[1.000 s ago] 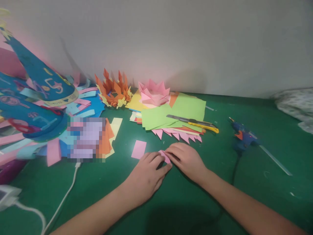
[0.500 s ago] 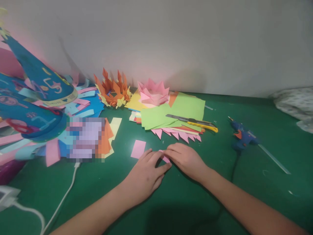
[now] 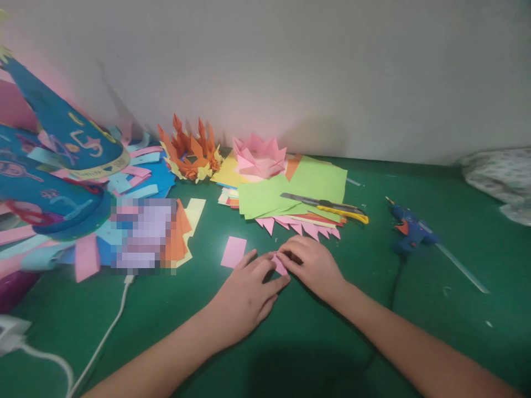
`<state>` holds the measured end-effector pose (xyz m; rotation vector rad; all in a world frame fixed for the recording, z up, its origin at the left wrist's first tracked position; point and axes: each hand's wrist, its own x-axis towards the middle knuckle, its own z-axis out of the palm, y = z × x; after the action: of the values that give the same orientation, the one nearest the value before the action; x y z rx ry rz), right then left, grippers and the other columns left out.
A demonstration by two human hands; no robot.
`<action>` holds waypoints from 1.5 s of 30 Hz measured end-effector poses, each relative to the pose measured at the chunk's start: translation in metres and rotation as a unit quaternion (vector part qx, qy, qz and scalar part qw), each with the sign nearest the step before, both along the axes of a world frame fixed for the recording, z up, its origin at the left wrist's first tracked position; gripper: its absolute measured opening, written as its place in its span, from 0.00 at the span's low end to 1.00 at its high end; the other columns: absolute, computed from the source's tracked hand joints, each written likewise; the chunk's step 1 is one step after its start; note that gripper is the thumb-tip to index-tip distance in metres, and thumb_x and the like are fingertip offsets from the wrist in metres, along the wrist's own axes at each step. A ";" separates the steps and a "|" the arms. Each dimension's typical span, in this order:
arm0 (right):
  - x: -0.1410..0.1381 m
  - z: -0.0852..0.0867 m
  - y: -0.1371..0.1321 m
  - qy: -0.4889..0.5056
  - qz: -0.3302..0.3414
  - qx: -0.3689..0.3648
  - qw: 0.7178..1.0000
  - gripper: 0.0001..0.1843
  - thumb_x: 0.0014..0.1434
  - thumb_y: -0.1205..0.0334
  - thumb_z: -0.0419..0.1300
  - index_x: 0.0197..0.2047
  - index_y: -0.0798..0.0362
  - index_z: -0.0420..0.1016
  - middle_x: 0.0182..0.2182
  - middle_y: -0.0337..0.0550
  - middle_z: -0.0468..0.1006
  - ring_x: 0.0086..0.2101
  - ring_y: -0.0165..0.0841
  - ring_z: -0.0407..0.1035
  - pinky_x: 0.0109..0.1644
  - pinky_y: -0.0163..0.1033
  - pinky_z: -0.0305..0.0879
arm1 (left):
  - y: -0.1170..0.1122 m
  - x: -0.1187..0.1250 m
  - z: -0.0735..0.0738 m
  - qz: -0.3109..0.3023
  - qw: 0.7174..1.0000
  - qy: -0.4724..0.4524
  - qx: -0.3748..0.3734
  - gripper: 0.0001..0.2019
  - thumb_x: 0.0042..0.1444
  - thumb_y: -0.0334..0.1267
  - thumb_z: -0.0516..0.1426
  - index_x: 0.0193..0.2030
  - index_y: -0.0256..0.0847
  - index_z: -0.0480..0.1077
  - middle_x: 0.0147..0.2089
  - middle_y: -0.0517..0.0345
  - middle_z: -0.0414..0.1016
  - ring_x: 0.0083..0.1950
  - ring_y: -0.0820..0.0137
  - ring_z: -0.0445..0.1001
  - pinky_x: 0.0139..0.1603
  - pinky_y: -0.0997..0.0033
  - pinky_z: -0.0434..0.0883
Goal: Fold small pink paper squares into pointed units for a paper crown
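A small piece of pink paper [image 3: 280,265] lies on the green tabletop between my hands, partly hidden by the fingers. My left hand [image 3: 251,290] grips it from the left, thumb along its lower edge and fingers over the top. At its upper right edge, the fingertips of my right hand [image 3: 315,268] pinch the paper. Left of them, a flat pink paper rectangle [image 3: 234,252] rests by itself. Just beyond my hands are pink pointed paper pieces [image 3: 267,224], jutting from under light green sheets [image 3: 265,199]. A yellow utility knife [image 3: 332,208] lies across those sheets.
Behind stand a pink folded-paper crown [image 3: 259,157] and an orange one [image 3: 193,157]. Blue decorated cone hats [image 3: 83,138] fill the left side, near a blurred-out object [image 3: 145,235] with a white cable [image 3: 112,323]. To the right lies a blue glue gun [image 3: 415,229] with its stick protruding.
My right hand's fingers have lifted and curled slightly, uncovering more of the pink paper. My left hand stays nearly in place. The whole view has shifted very slightly.
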<state>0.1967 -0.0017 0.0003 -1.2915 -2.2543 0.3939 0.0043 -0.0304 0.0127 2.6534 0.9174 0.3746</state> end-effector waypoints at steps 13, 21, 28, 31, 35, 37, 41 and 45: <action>0.006 -0.004 -0.004 -0.065 0.112 0.123 0.984 0.14 0.64 0.69 0.46 0.37 0.58 0.73 0.32 0.48 0.75 0.33 0.35 0.67 0.37 0.39 0.64 | -0.001 -0.001 0.001 0.019 1.000 0.001 -0.015 0.17 0.61 0.33 0.49 0.55 0.48 0.64 0.54 0.50 0.65 0.62 0.59 0.59 0.62 0.44 0.54; 0.008 0.000 -0.004 -0.062 0.136 0.115 0.982 0.14 0.64 0.71 0.46 0.38 0.59 0.73 0.32 0.48 0.74 0.32 0.35 0.66 0.36 0.39 0.64 | -0.001 -0.001 0.002 0.016 1.000 -0.001 -0.018 0.17 0.62 0.33 0.48 0.56 0.48 0.64 0.54 0.49 0.65 0.62 0.59 0.59 0.61 0.45 0.55; 0.009 0.000 -0.002 -0.074 0.142 0.088 0.983 0.15 0.64 0.69 0.46 0.37 0.58 0.73 0.32 0.47 0.74 0.32 0.34 0.64 0.35 0.38 0.64 | 0.000 -0.001 0.001 0.013 1.000 -0.003 -0.015 0.16 0.61 0.33 0.48 0.55 0.46 0.65 0.54 0.48 0.65 0.63 0.61 0.57 0.62 0.49 0.56; 0.009 0.000 -0.001 -0.079 0.146 0.094 0.982 0.15 0.64 0.70 0.45 0.38 0.58 0.74 0.32 0.48 0.74 0.32 0.34 0.65 0.36 0.39 0.64 | 0.000 -0.001 0.001 0.010 1.000 -0.001 -0.015 0.17 0.61 0.33 0.48 0.56 0.47 0.64 0.54 0.49 0.65 0.63 0.61 0.58 0.63 0.48 0.55; 0.010 -0.001 -0.001 -0.088 0.152 0.087 0.981 0.15 0.64 0.70 0.46 0.39 0.58 0.74 0.33 0.48 0.74 0.33 0.34 0.65 0.36 0.39 0.65 | 0.000 -0.002 0.000 0.008 1.000 0.006 -0.012 0.16 0.61 0.34 0.48 0.56 0.46 0.64 0.54 0.49 0.66 0.63 0.62 0.58 0.64 0.48 0.53; 0.011 -0.001 -0.001 -0.091 0.152 0.086 0.981 0.15 0.64 0.70 0.46 0.40 0.58 0.74 0.34 0.49 0.74 0.33 0.34 0.65 0.36 0.39 0.65 | 0.000 -0.002 -0.001 0.009 1.000 0.008 -0.007 0.16 0.62 0.34 0.48 0.55 0.47 0.64 0.54 0.49 0.65 0.63 0.62 0.58 0.64 0.47 0.52; 0.014 0.000 0.000 -0.084 0.156 0.071 0.982 0.15 0.63 0.71 0.46 0.42 0.58 0.74 0.34 0.49 0.74 0.35 0.35 0.66 0.38 0.39 0.66 | 0.000 -0.001 0.000 0.013 1.000 0.010 0.008 0.15 0.62 0.35 0.48 0.55 0.47 0.64 0.58 0.49 0.62 0.61 0.63 0.61 0.64 0.49 0.53; 0.017 0.000 0.002 -0.064 0.160 0.055 0.984 0.14 0.64 0.69 0.47 0.43 0.56 0.74 0.35 0.48 0.74 0.36 0.35 0.66 0.38 0.39 0.66 | 0.000 -0.001 0.000 0.018 1.000 0.014 0.009 0.15 0.61 0.35 0.48 0.55 0.47 0.64 0.58 0.49 0.60 0.59 0.64 0.62 0.64 0.50 0.53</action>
<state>0.2134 0.0000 0.0007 -0.9229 -2.5607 0.3000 0.0037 -0.0305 0.0123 2.6679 0.9762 0.3575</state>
